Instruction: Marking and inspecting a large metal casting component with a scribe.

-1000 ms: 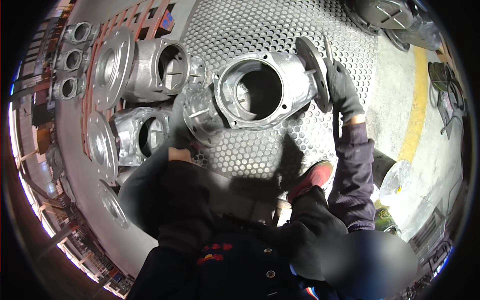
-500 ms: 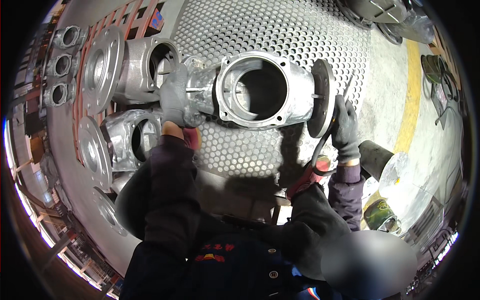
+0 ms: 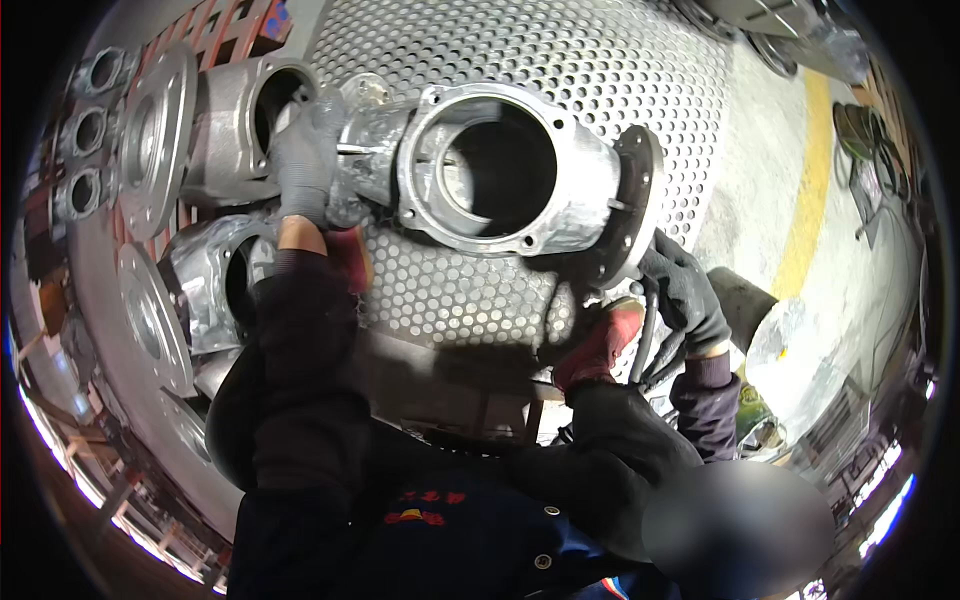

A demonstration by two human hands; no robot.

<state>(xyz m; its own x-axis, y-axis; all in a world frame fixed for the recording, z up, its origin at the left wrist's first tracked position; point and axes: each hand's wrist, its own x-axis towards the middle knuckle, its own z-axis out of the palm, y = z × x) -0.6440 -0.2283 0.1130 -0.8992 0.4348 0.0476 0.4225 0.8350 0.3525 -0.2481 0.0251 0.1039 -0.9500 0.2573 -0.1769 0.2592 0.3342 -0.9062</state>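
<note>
A cast metal housing (image 3: 590, 190) with a wide round opening lies in front of me on a perforated metal surface. My left hand (image 3: 306, 165), in a grey glove, is closed around its left end. At the other end stands a dark round flange (image 3: 640, 190) with bolt holes. My right hand (image 3: 690, 300), also gloved, is curled beside the flange's lower edge, its fingertips close to the rim. A dark hose (image 3: 648, 325) hangs below that hand. What the right fingers hold is hidden.
Similar flanged castings (image 3: 215, 120) stand at the left by a red slatted rack (image 3: 215, 35). Smaller ring-shaped castings (image 3: 90, 130) line the far left. A cylinder (image 3: 740, 295) and a green can (image 3: 755, 420) are at the right. My red shoe (image 3: 600, 345) is below the housing.
My right hand has moved down along the flange to its lower edge, and the thin rod at that hand no longer shows. The housing looks slightly turned, its right end lower. The view has shifted.
</note>
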